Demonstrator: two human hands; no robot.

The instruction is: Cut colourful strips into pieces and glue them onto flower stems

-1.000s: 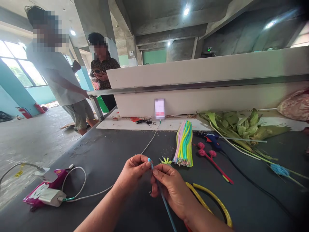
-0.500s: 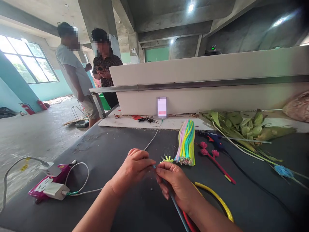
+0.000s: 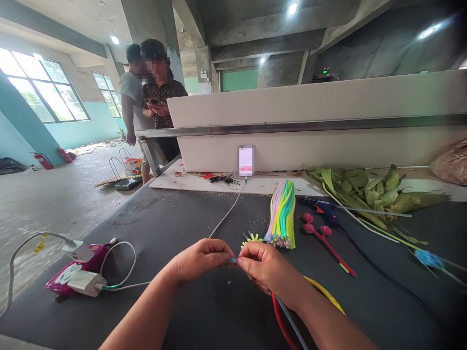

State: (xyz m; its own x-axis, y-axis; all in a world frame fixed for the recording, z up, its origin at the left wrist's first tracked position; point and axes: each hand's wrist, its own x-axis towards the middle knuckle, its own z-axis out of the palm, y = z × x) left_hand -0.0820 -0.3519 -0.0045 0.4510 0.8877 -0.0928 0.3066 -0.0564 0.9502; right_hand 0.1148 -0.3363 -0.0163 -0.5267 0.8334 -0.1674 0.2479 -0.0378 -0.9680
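Observation:
My left hand [image 3: 206,258] and my right hand [image 3: 264,262] meet low in the middle, each in a pinch on a short blue strip [image 3: 233,260], apparently a pipe cleaner. Most of it is hidden by my fingers. A grey-blue strand [image 3: 290,321] runs down from under my right hand; whether it is the same piece I cannot tell. Beside it lie a red strand [image 3: 279,321] and a yellow one [image 3: 326,294]. Just beyond my fingertips sits a small yellow-green spiky piece [image 3: 252,238], with a bundle of coloured pipe cleaners [image 3: 281,214] behind it.
To the right are a pink flower stem [image 3: 335,250], a glue gun [image 3: 328,214], green leaves [image 3: 375,187] and a blue fuzzy piece [image 3: 429,258]. A phone [image 3: 246,160] leans on the white panel [image 3: 310,150]. Chargers [image 3: 85,283] and cables lie left. Two people stand beyond the table.
My left hand has turned lower and its fingers have curled in around the blue strip. My right hand has shifted slightly. One person in the background has moved right, behind the other.

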